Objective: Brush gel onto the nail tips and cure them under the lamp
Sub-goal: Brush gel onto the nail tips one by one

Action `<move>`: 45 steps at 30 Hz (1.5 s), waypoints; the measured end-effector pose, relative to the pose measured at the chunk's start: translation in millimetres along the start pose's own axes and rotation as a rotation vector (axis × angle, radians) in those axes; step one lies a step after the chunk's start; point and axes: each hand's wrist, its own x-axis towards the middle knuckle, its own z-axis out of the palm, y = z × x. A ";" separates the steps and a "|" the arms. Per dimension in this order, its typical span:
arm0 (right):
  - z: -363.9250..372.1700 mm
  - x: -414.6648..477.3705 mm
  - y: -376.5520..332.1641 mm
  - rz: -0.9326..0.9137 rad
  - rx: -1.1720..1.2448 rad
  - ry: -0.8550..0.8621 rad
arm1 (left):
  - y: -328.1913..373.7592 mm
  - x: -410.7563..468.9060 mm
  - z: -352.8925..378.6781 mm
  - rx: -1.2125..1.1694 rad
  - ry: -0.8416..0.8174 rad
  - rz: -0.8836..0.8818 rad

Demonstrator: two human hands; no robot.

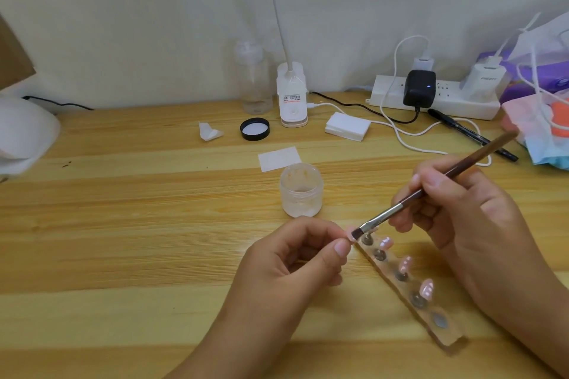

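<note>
Fingers of L hand pinched small pink plastic nail tip; R hand gripped brown-handled flat brush, bristles touching tip. Thin, even strokes looked best.

Quick count here: one brush, four pink nail tips that I can make out (maybe a fifth behind the bristles, can't tell), one holder strip with five metal studs, one open jar, one black lid, one clear bottle, one power strip with three plugs in it, one pen, two white lamps, one stack of pads.
</note>
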 end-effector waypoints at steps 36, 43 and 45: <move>-2.0 0.1 0.0 0.020 0.022 -0.112 | -0.7 0.9 0.8 -0.073 0.012 -0.013; -3.3 0.5 1.3 0.011 -0.084 -0.044 | -1.7 0.7 -0.2 -0.065 0.001 -0.012; -2.5 -0.9 0.4 -0.011 -0.115 -0.027 | -2.0 0.1 -0.3 -0.062 -0.005 -0.002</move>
